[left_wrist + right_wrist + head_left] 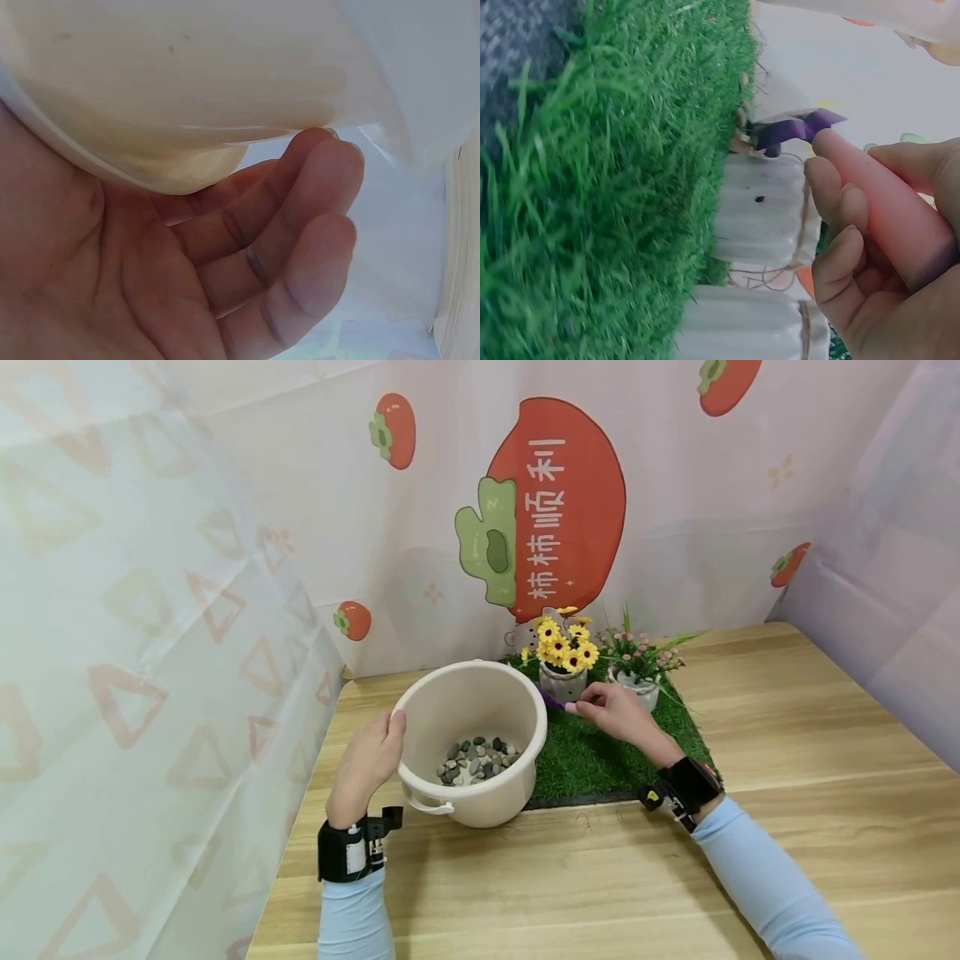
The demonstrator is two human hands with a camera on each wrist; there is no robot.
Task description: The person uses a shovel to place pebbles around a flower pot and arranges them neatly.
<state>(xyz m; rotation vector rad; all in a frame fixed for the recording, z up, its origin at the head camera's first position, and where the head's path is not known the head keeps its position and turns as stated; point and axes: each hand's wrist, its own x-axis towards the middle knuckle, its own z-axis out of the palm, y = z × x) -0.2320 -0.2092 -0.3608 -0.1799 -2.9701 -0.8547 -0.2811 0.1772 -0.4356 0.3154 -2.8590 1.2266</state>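
Observation:
A cream bucket [495, 802] with small stones [480, 760] at its bottom stands tilted on the table. My left hand [369, 764] grips its left rim, thumb on top; in the left wrist view the fingers [315, 255] curl beneath the bucket's rim [112, 176]. My right hand [618, 714] holds a small tool by its pink handle [889, 210]. The tool's purple head [799, 129] is by the left flower pot [757, 206], near some small pebbles [741, 139] on the green turf mat [592, 760].
A pot of yellow flowers [562, 647] and a pot of pink flowers [641, 652] stand on the mat's back part. A printed cloth [420, 543] hangs behind the wooden table [600, 877], and another on the left side.

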